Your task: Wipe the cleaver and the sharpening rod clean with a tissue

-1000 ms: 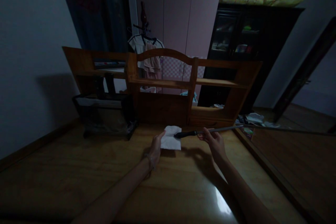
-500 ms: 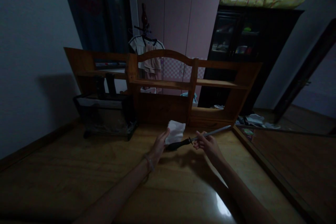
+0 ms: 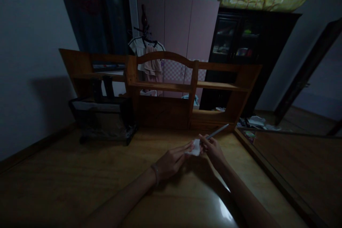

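While your right hand [image 3: 216, 152] pinches the rod [image 3: 219, 130], tip toward the far-right corner of the bench [image 3: 66, 171], and your left hand [image 3: 171, 164] pinches tissue [image 3: 196, 147] by its hidden end, looks like wiping, so next I'd brace and rub.

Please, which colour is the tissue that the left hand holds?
The tissue is white, as the head view shows.

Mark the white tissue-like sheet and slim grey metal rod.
White tissue-like sheet [image 3: 196, 147], head view: middle of its visible part.
Slim grey metal rod [image 3: 218, 131], head view: middle of its visible shaft.
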Demonstrator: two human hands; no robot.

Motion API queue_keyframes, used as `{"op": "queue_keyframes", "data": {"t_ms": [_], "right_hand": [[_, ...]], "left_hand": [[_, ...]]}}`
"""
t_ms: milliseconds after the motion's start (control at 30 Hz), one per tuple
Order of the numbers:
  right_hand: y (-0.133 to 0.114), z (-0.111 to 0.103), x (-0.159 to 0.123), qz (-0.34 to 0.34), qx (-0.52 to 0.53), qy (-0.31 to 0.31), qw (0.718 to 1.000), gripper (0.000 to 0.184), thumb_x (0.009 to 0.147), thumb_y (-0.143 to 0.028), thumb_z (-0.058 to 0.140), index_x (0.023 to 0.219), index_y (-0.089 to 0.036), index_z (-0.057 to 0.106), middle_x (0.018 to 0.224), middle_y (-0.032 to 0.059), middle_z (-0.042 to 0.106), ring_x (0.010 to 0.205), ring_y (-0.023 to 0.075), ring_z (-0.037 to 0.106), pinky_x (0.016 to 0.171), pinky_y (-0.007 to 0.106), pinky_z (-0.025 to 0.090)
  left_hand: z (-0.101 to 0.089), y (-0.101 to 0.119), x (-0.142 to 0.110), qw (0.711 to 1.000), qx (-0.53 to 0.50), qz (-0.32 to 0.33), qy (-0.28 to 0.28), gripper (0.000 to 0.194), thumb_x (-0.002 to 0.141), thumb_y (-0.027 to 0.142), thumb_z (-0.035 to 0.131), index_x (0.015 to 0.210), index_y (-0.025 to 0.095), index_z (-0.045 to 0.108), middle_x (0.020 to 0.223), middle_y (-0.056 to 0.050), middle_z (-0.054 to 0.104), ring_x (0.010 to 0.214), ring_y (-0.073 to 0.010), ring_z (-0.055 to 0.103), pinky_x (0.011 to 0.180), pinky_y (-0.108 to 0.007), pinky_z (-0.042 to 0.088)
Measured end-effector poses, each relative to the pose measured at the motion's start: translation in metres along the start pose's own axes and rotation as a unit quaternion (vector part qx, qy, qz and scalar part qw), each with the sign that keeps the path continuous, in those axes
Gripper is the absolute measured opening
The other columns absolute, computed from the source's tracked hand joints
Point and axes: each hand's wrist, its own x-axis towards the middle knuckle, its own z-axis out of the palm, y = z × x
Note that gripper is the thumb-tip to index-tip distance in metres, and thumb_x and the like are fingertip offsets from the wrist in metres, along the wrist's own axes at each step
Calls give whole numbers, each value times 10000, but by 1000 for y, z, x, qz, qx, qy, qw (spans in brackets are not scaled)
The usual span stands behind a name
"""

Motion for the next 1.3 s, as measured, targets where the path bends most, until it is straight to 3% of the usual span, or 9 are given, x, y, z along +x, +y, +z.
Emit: {"op": "queue_keyframes", "data": {"t_ms": [167, 400, 633, 833, 1100, 1300], "right_hand": [[1, -2, 2, 2, 4, 1, 1000, 347, 675, -475, 729, 629, -186, 542, 481, -25, 581, 381, 102, 532, 386, 199, 421], [2, 0, 2, 20, -5, -8, 1000, 374, 645, -501, 738, 622, -188, 535, 483, 6, 619, 382, 130, 563, 390, 220, 442], [-4, -14, 3, -1, 15, 38, 999, 340, 679, -451, 734, 631, -187, 526, 486, -11, 604, 386, 107, 544, 387, 199, 419], [-7, -21, 5, 26, 28, 67, 997, 348, 655, -445, 753, 611, -196, 514, 453, -37, 558, 386, 97, 515, 394, 205, 403], [11, -15, 8, 99, 41, 28, 994, 347, 647, -437, 764, 609, -185, 529, 497, -10, 586, 400, 98, 520, 378, 199, 397], [11, -17, 9, 101, 54, 9, 993, 345, 677, -419, 750, 600, -170, 524, 482, -15, 573, 398, 78, 509, 376, 170, 383]], "left_hand": [[7, 0, -1, 995, 91, 29, -14, 459, 939, 198, 362, 1398, 211, 367, 1458, -45, 353, 1351, -189, 298, 1125, -368, 262], [8, -4, 0, 996, 89, 24, -4, 449, 931, 197, 381, 1380, 182, 399, 1419, -93, 410, 1321, -214, 357, 1108, -381, 283], [-2, 2, 0, 988, 137, 62, -42, 465, 923, 177, 383, 1387, 181, 385, 1426, -103, 395, 1320, -227, 360, 1097, -418, 300], [-4, 1, -3, 984, 150, 89, -28, 455, 913, 174, 400, 1368, 188, 421, 1409, -102, 422, 1307, -245, 380, 1081, -442, 321], [2, 5, -3, 970, 196, 112, -91, 491, 924, 158, 352, 1414, 168, 336, 1466, -106, 314, 1344, -239, 312, 1100, -426, 284], [5, 7, 0, 974, 180, 114, -74, 499, 927, 160, 365, 1423, 143, 311, 1462, -120, 319, 1346, -246, 302, 1111, -414, 279]]}}
